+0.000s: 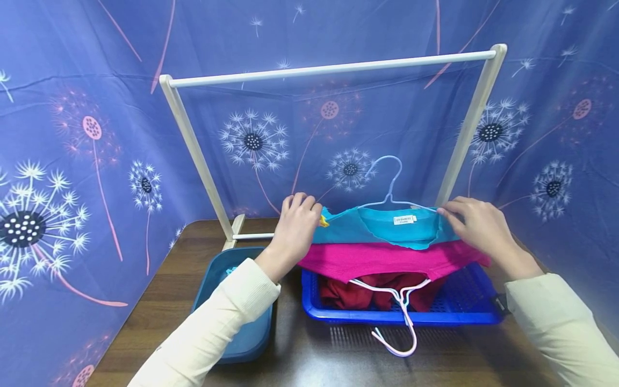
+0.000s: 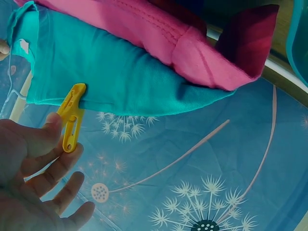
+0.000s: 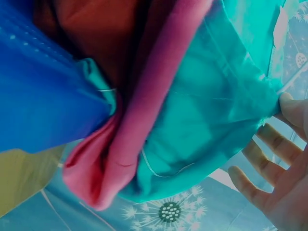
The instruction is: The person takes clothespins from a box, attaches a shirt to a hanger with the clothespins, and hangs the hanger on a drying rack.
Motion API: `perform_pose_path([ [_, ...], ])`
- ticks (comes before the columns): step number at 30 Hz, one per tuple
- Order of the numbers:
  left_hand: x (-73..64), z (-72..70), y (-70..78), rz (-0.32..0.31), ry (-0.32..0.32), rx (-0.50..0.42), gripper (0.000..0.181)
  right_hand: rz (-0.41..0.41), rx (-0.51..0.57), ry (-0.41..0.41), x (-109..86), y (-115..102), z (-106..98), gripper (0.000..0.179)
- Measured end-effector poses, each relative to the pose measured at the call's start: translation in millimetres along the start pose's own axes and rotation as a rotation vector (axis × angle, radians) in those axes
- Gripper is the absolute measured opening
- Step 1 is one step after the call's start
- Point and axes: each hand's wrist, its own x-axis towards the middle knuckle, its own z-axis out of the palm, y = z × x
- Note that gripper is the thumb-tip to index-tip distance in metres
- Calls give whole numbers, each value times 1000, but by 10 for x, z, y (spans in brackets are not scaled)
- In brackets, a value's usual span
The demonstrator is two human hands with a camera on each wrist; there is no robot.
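A teal shirt [image 1: 340, 228] with a white neck label hangs on a pale hanger [image 1: 390, 198], its hook pointing up. My left hand [image 1: 295, 226] pinches a yellow clothespin [image 2: 73, 118], whose tip overlaps the shirt's shoulder edge in the left wrist view. At the other shoulder, my right hand [image 1: 483, 226] pinches the fabric beside the hanger arm, thumb in front. In front of the teal shirt lies a magenta garment [image 1: 367, 259], with white hangers [image 1: 410, 322] at its neckline and their hooks hanging toward me.
Under the garments stands a blue basket [image 1: 367, 316] with dark red cloth [image 1: 345, 294] inside. A dark teal bin [image 1: 249, 349] is left of it, on the brown table [image 1: 159, 317]. Behind rises a wooden rack with a white bar [image 1: 333, 70], against a dandelion-patterned curtain [image 1: 290, 32].
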Motion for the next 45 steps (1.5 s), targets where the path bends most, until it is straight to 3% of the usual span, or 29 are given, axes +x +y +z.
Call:
perform_pose_path([
  [11,-10,12,-2,4,27,-19,11,-30,-15,42,118,-86,-25,9],
  [24,-27,60,-25,-22,63,-54,21,31,81,-139,56,2,-5,20],
  [31,-29,72,-32,-33,66,-48,25,77,93,-154,-41,105,-32,25],
  [37,-33,80,-47,-45,68,-35,29,85,94,-156,-129,210,-59,18],
  [45,-43,62,-73,-65,28,-44,33,115,57,-197,-240,356,-70,20],
])
